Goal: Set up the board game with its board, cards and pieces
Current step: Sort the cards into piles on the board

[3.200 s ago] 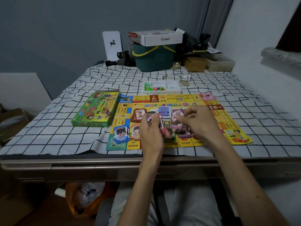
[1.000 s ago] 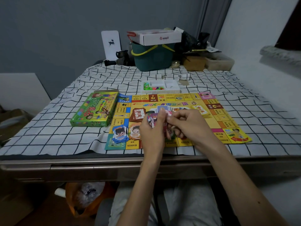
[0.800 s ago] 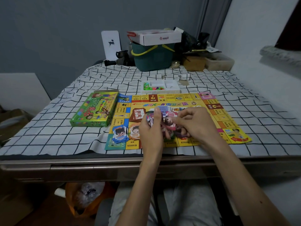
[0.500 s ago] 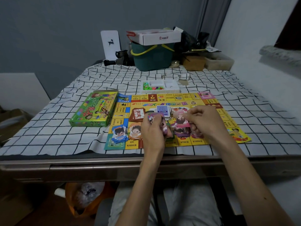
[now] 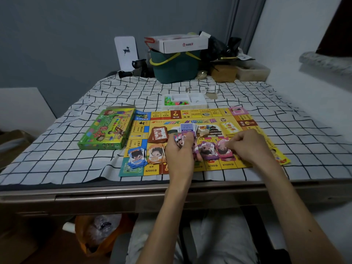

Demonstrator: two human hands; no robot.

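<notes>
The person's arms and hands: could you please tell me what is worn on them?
Nothing that I can see: the left arm and right arm are bare, no sleeves in view. The left hand and right hand show no gloves, rings or watch.

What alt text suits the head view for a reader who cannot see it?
A person's left hand grips a fan of play-money cards above a yellow game board while the right hand touches a pink pile with curled fingers. A green game box lies left of the board, a white tray of pieces behind it.
</notes>
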